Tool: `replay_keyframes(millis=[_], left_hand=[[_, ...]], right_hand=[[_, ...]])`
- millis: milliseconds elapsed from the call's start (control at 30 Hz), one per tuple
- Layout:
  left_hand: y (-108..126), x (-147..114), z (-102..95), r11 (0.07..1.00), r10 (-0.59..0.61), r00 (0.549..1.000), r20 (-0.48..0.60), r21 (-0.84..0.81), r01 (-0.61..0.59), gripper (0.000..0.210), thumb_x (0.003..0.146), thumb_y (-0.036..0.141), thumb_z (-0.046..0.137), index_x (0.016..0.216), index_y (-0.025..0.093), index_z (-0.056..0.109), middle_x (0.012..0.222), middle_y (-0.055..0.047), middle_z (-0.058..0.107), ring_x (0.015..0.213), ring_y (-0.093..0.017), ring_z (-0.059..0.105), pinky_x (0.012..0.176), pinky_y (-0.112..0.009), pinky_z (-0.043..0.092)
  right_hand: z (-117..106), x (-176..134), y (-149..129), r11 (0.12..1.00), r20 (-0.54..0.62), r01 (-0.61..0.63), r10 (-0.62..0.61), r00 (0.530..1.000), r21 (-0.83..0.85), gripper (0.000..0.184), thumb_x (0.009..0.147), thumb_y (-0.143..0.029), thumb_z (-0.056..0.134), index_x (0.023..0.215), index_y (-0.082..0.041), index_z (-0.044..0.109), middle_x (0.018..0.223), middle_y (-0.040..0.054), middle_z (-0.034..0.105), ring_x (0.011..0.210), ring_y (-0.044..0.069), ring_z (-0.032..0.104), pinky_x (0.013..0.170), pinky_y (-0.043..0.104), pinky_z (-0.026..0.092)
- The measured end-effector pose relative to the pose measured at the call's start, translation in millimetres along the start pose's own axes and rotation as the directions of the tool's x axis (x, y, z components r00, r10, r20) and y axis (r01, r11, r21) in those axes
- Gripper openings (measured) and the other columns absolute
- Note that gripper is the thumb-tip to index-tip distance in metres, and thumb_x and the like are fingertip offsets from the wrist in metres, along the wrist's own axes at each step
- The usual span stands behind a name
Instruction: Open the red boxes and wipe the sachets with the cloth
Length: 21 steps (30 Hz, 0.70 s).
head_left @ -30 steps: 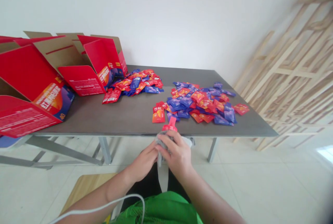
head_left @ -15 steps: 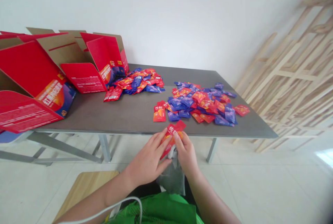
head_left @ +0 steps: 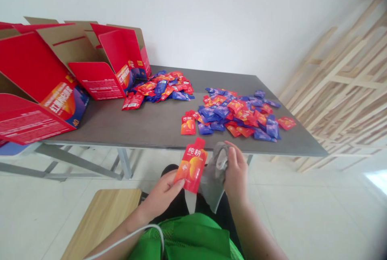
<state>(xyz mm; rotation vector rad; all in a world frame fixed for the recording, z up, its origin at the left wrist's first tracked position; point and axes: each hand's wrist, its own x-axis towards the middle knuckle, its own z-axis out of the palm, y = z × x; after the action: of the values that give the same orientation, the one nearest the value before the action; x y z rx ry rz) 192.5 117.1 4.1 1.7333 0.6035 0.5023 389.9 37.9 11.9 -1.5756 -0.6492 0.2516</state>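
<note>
My left hand (head_left: 167,191) pinches a red and orange sachet (head_left: 192,165) by its lower left corner, with the printed front facing up. In my right hand (head_left: 236,171) is a crumpled grey cloth (head_left: 214,179) with a white patch, hanging down beside the sachet without clearly touching it. Both hands are in front of the table's near edge, above my lap. Just beyond, a single red sachet (head_left: 188,125) lies flat on the table, at the left of a mixed pile of red and purple-blue sachets (head_left: 238,111).
A second sachet pile (head_left: 163,86) lies further left on the grey table (head_left: 145,131). Several red cartons (head_left: 96,82) with raised flaps stand at the left. A wooden stool (head_left: 105,219) is below left, and wooden frames (head_left: 341,78) lean against the right wall.
My hands have moved apart. The right hand has drawn the grey cloth away to the right, while the left keeps the sachet, whose front now shows fully.
</note>
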Motion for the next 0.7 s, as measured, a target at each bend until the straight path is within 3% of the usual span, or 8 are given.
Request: replay_keyframes(millis=[67, 167, 233, 267, 400, 467, 533, 700], left_hand=[[-3, 1, 3.9, 0.999, -0.029, 0.998, -0.053, -0.031, 0.028, 0.031, 0.096, 0.036, 0.048, 0.104, 0.018, 0.071, 0.106, -0.006, 0.071, 0.095, -0.023, 0.063, 0.090, -0.033, 0.049], [-3, 5, 8.7, 1.000, 0.009, 0.997, -0.082, -0.018, -0.011, 0.034, 0.095, 0.037, 0.047, 0.113, 0.019, 0.069, 0.115, -0.008, 0.070, 0.105, -0.025, 0.062, 0.100, -0.039, 0.046], [1, 6, 10.3, 0.998, 0.055, 0.996, -0.068, 0.040, -0.053, 0.035, 0.096, 0.036, 0.046, 0.114, 0.019, 0.070, 0.118, -0.009, 0.069, 0.110, -0.026, 0.061, 0.104, -0.039, 0.044], [4, 5, 10.6, 0.995, 0.070, 0.997, -0.029, 0.074, -0.068, 0.035, 0.096, 0.035, 0.044, 0.114, 0.020, 0.070, 0.120, -0.009, 0.069, 0.111, -0.025, 0.060, 0.105, -0.038, 0.043], [9, -4, 11.0, 0.988, 0.059, 0.979, 0.197, 0.127, -0.086, 0.034, 0.097, 0.030, 0.045, 0.120, 0.023, 0.069, 0.130, -0.008, 0.065, 0.120, -0.024, 0.057, 0.108, -0.034, 0.040], [7, -4, 11.7, 0.995, 0.020, 0.986, 0.166, 0.093, -0.036, 0.036, 0.097, 0.032, 0.046, 0.124, 0.023, 0.067, 0.134, -0.008, 0.063, 0.124, -0.024, 0.055, 0.109, -0.034, 0.040], [4, 1, 12.6, 0.999, -0.023, 0.996, 0.083, 0.043, 0.019, 0.037, 0.097, 0.035, 0.046, 0.126, 0.023, 0.066, 0.134, -0.008, 0.063, 0.123, -0.025, 0.055, 0.109, -0.036, 0.041], [14, 17, 17.8, 0.997, 0.054, 0.994, 0.095, 0.050, -0.059, 0.032, 0.097, 0.033, 0.044, 0.112, 0.022, 0.071, 0.119, -0.007, 0.069, 0.109, -0.024, 0.061, 0.103, -0.036, 0.045]], right_hand=[[-3, -9, -11, 0.974, -0.062, 0.207, -0.214, 0.975, -0.094, 0.038, 0.095, -0.046, 0.047, 0.116, -0.021, 0.066, 0.115, 0.0103, 0.065, 0.108, 0.025, 0.061, 0.089, 0.039, 0.050], [8, -28, -28, 0.837, 0.342, 0.543, -0.491, 0.801, -0.068, 0.032, 0.095, -0.041, 0.050, 0.114, -0.025, 0.070, 0.111, 0.0088, 0.065, 0.101, 0.021, 0.064, 0.083, 0.031, 0.053], [20, -31, -28, 0.787, 0.542, 0.615, -0.492, 0.681, -0.058, 0.027, 0.094, -0.037, 0.054, 0.110, -0.026, 0.073, 0.107, 0.0074, 0.067, 0.093, 0.018, 0.067, 0.078, 0.026, 0.054], [24, -26, -23, 0.790, 0.564, 0.603, -0.451, 0.692, -0.108, 0.025, 0.093, -0.036, 0.056, 0.108, -0.026, 0.074, 0.107, 0.0069, 0.068, 0.091, 0.017, 0.067, 0.077, 0.025, 0.054], [20, 8, 1, 0.851, 0.402, 0.382, -0.228, 0.887, -0.361, 0.025, 0.093, -0.039, 0.056, 0.099, -0.025, 0.076, 0.103, 0.0057, 0.069, 0.087, 0.019, 0.068, 0.076, 0.028, 0.054], [11, 16, 4, 0.874, 0.259, 0.297, -0.207, 0.943, -0.384, 0.028, 0.094, -0.040, 0.054, 0.099, -0.023, 0.075, 0.100, 0.0062, 0.068, 0.088, 0.020, 0.067, 0.078, 0.030, 0.053], [7, 9, -1, 0.885, 0.186, 0.321, -0.272, 0.944, -0.337, 0.029, 0.094, -0.039, 0.053, 0.102, -0.022, 0.075, 0.100, 0.0073, 0.067, 0.090, 0.020, 0.067, 0.079, 0.031, 0.053], [14, -5, -4, 0.848, 0.389, 0.467, -0.353, 0.851, -0.251, 0.025, 0.093, -0.037, 0.056, 0.100, -0.025, 0.076, 0.103, 0.0069, 0.068, 0.089, 0.019, 0.066, 0.079, 0.029, 0.052]])
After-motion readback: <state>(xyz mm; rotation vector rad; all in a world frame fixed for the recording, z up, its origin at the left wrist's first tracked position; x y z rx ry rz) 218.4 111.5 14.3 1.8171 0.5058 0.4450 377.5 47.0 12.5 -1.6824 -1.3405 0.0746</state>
